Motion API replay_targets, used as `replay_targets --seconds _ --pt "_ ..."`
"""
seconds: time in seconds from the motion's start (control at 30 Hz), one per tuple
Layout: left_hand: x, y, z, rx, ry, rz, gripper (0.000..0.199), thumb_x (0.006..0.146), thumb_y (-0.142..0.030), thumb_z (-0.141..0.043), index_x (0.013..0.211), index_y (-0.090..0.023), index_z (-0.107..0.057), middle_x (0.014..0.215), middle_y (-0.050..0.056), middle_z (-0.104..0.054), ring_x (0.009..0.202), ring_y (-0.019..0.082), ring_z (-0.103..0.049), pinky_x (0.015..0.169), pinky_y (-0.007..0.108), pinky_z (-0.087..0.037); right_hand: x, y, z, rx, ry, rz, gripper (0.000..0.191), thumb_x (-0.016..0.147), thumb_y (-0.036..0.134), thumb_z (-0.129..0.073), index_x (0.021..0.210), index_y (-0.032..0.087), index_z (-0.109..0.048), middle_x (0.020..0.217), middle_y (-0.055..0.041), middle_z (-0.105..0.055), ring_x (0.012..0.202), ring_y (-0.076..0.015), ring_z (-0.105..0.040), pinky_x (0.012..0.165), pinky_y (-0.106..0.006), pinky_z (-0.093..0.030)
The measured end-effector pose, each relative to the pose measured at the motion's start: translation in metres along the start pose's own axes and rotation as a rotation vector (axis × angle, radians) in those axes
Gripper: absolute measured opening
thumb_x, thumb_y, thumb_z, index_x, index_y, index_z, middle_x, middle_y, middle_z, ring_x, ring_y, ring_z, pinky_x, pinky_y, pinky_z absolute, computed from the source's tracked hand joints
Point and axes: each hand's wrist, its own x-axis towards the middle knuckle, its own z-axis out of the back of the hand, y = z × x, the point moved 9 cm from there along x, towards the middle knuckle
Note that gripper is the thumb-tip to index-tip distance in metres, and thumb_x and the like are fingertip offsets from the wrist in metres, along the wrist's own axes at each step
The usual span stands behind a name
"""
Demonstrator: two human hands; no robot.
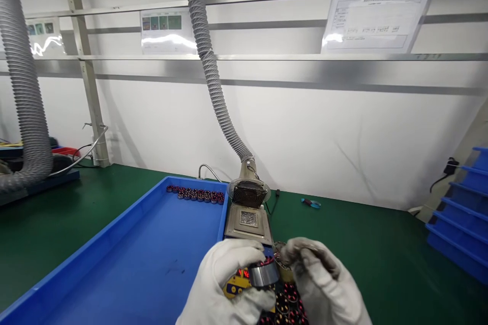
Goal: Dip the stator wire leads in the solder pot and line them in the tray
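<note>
My left hand [219, 284], in a white glove, grips a short metal ring [264, 274] with dark red parts inside its top, held between thumb and fingers. Just right of it is my right hand [324, 282], gloved and smudged at the fingertips. Its fingers are pinched together, and whatever they hold is hidden. Between the hands, a round tin [284, 270] is partly covered by the right fingertips. Below lie several small round parts [287, 302] with red and yellowish spots. Behind the left hand, a yellow and blue control panel [233, 287] shows lit red digits.
A blue tray [152, 259] on the left holds rows of round parts [200, 195] at its far end. Ahead stands a metal plate device [249, 223] under an extraction hose [217, 86]. Blue-handled pliers [310, 203] lie on the green table; blue bins [459, 228] are stacked right.
</note>
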Motion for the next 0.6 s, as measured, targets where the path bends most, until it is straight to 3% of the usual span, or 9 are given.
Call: replay_targets --seconds 0.13,0.23,0.43,0.6 --pt "0.001 -0.017 0.001 0.378 -0.020 -0.275 0.024 0.091 -0.035 -0.046 0.106 -0.020 -0.056 0.102 0.010 -0.067 0.097 0.023 -0.062 0.079 0.035 -0.054 -0.009 -0.025 -0.041 -0.059 0.165 -0.133 0.039 0.055 0.042 -0.081 0.088 0.024 -0.072 0.089 -0.0085 -0.074 0.081 -0.0240 -0.068 0.078 -0.035 -0.054" --pt "-0.002 -0.017 -0.007 0.496 0.041 -0.346 0.027 0.092 -0.033 -0.042 0.110 -0.016 -0.053 0.104 0.014 -0.065 0.102 0.026 -0.059 0.080 0.039 -0.052 -0.015 -0.034 -0.050 -0.100 0.179 -0.167 0.033 0.061 0.038 -0.078 0.090 0.024 -0.071 0.090 -0.0070 -0.073 0.085 -0.0244 -0.068 0.080 -0.035 -0.053" --pt "0.006 -0.013 -0.010 0.211 0.127 -0.236 0.033 0.085 -0.015 -0.049 0.117 -0.023 -0.045 0.101 0.008 -0.066 0.093 0.019 -0.062 0.078 0.028 -0.051 -0.018 -0.039 -0.034 -0.065 0.177 -0.188 0.019 0.078 0.042 -0.061 0.090 0.030 -0.071 0.084 -0.0027 -0.074 0.080 -0.0215 -0.069 0.075 -0.040 -0.055" --pt "0.015 -0.011 -0.004 -0.057 0.188 -0.173 0.027 0.089 -0.032 -0.055 0.116 -0.028 -0.051 0.094 0.004 -0.067 0.087 0.018 -0.064 0.077 0.026 -0.051 -0.016 -0.049 -0.039 0.018 0.200 -0.275 0.018 0.075 0.044 -0.065 0.083 0.030 -0.073 0.081 -0.0024 -0.075 0.074 -0.0184 -0.069 0.072 -0.035 -0.054"
